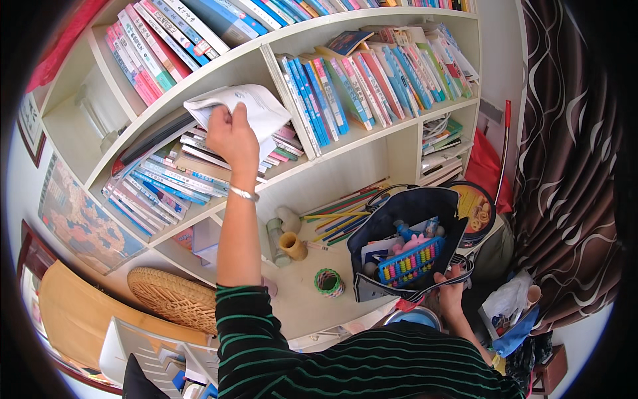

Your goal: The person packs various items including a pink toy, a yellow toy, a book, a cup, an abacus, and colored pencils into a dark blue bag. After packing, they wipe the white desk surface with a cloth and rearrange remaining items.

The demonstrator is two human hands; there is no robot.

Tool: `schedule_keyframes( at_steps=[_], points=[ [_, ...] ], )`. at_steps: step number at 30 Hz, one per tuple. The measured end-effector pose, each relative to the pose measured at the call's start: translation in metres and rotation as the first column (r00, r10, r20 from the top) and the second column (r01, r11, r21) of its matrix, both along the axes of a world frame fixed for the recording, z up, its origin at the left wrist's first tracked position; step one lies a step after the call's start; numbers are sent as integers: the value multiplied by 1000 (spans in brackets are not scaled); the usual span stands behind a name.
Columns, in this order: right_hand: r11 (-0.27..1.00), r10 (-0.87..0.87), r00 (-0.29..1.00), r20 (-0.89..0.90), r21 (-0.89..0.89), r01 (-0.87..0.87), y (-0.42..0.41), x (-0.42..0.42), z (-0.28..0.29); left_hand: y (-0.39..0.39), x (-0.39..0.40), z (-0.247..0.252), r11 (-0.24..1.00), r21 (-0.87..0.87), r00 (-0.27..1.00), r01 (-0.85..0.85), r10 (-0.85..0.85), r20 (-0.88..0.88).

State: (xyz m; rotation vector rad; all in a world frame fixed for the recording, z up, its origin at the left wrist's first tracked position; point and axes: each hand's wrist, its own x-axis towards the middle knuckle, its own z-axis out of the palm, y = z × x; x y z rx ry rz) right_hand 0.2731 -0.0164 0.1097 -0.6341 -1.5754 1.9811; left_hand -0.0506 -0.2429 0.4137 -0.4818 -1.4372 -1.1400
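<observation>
My left hand (233, 134) grips a folded white paper or thin booklet (259, 107) by its edge, in front of a shelf section with stacked books (164, 174). A silver bracelet is on that wrist. Low on the right, my right hand (451, 287) is at the handle of a dark blue fabric bag (364, 229), its fingers partly hidden by the handle. The bag stands gaping on the desk surface. Inside it are a blue-framed toy abacus (411, 262) with coloured beads, a pink toy (416, 243) and other small items.
Upright books (349, 95) fill the upper shelves. Coloured sticks (344, 219), a bamboo cup (293, 246) and a woven green cup (329, 283) are on the desk (304, 309). A round tin (473, 209) stands behind the bag. A wicker basket (169, 297) is at lower left, dark curtains (563, 174) at right.
</observation>
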Motion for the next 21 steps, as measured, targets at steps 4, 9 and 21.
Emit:
schedule_keyframes(
  at_steps=[4, 9, 21],
  points=[
    [999, -30, 998, -56, -32, 28, -1, -2, 0, 11, -22, 38, 992, -19, 992, -127, 127, 7],
    [998, -23, 997, -77, -65, 18, -1, -3, -5, 29, -54, 50, 988, -41, 983, -147, 141, -117],
    [1000, 5, 997, -82, -13, -6, 0, 5, -10, 3, 5, -41, 741, -48, 734, -670, 651, -195]
  ],
)
